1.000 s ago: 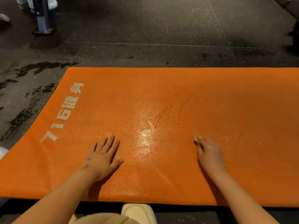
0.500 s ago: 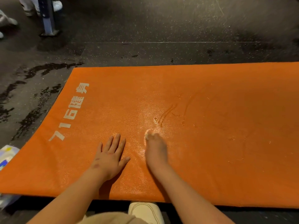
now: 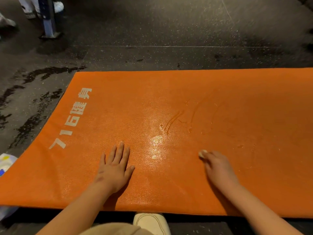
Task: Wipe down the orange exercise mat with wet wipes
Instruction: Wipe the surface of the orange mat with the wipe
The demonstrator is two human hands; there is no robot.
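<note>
Mat lies flat on the floor; it looks thin, soft and light, and its wet sheen is probably slippery. Left hand presses down with fingers spread, anchoring it. Right hand, well apart, curls over a small wadded wipe on the near middle.

The orange mat lies flat, its middle glistening wet, a small white wipe bunched on it.

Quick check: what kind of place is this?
Probably a gym: dark speckled rubber flooring, an orange exercise mat with white lettering, and what looks like an equipment post far left.
</note>
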